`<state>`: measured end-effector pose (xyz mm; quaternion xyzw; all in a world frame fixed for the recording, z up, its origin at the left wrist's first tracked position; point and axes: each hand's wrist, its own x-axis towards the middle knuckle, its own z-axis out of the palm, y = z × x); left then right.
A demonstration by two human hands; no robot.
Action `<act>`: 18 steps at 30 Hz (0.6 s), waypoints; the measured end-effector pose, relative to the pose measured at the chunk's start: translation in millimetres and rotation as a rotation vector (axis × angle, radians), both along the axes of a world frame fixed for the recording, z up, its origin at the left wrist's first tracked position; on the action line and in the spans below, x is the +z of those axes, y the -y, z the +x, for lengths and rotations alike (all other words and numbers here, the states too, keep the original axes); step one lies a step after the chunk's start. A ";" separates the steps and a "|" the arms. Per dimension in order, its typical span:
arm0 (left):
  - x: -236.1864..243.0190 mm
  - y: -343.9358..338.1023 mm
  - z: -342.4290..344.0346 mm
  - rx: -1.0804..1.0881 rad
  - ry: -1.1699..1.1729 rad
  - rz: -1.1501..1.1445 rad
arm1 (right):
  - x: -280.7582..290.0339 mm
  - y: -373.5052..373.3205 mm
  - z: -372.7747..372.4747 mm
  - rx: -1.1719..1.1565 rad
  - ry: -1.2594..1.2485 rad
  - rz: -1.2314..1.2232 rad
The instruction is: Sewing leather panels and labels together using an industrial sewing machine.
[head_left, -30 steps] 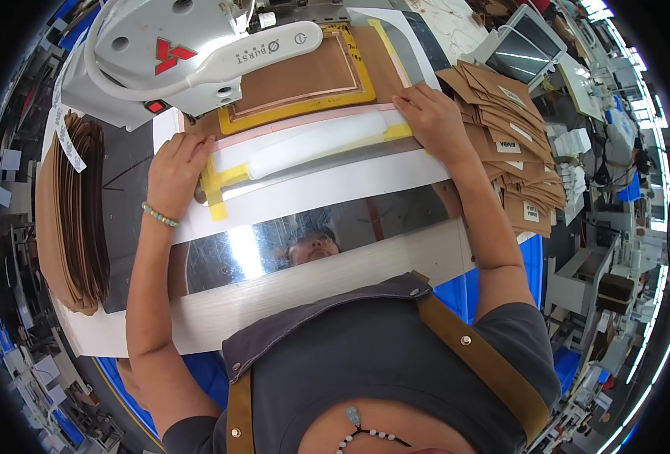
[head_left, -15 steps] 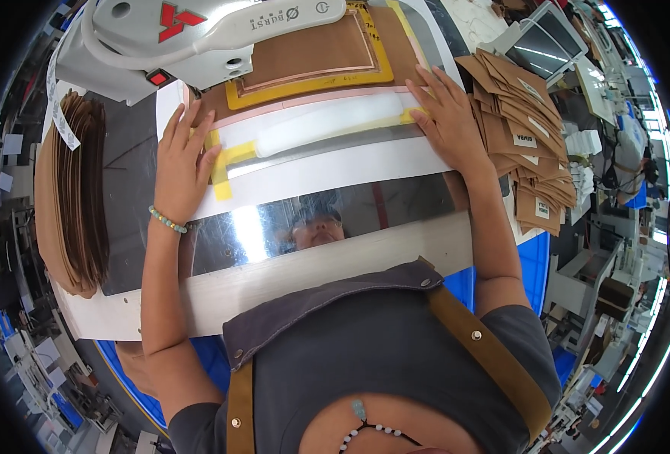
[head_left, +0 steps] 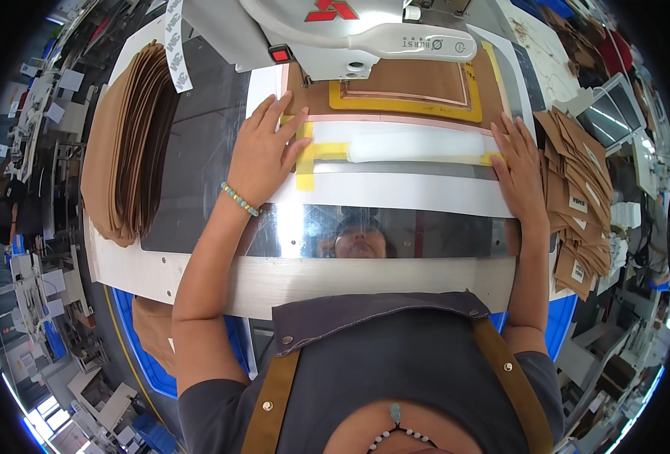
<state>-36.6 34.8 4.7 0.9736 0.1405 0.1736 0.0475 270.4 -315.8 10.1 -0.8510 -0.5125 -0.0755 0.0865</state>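
Observation:
A brown panel (head_left: pixel 316 100) lies under the sewing machine head, with a yellow rectangular frame (head_left: pixel 403 112) on top around a copper-coloured outline. Along its near side runs a white template sheet (head_left: pixel 395 188) with a pink strip, yellow tape (head_left: pixel 305 163) and a whitish padded strip (head_left: pixel 418 147). My left hand (head_left: pixel 265 151) rests flat at the left end, fingers spread, fingertips on the panel's near left corner. At the right end my right hand (head_left: pixel 522 170) lies with fingers stretched, touching the sheet near the tape. Neither hand grips anything.
The white machine head (head_left: pixel 305 45) with a red switch overhangs the panel. At left stands a thick stack of brown pieces (head_left: pixel 127 151); at right lie brown pieces with white labels (head_left: pixel 577 193). A shiny metal plate (head_left: pixel 448 236) lines the table's near side. Blue bins (head_left: pixel 157 378) stand below.
The view has turned, so the table and machine appear further right in the picture. Both hands remain spread at the two ends of the template sheet.

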 end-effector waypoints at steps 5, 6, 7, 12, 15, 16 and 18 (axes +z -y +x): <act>-3.6 -1.6 -1.1 -0.023 -0.006 0.025 | -0.3 1.3 0.6 -0.015 -0.019 -0.009; -4.1 -2.2 -1.1 -0.022 0.020 0.043 | -1.0 1.0 1.1 0.004 -0.032 0.014; -4.2 -2.6 -1.2 -0.035 -0.005 0.029 | -1.7 0.8 1.8 0.036 -0.040 0.045; -0.9 -5.0 0.2 -0.057 0.029 0.029 | -9.3 2.5 5.1 0.046 0.026 0.038; 0.6 -4.0 1.0 -0.087 0.002 -0.003 | -12.9 5.6 1.2 0.023 0.049 0.033; 0.9 -3.8 0.8 -0.059 -0.017 -0.005 | -13.5 4.8 0.2 0.065 0.064 0.065; 1.1 -4.3 0.2 -0.032 -0.014 -0.022 | -12.7 3.5 -0.9 0.017 0.040 0.031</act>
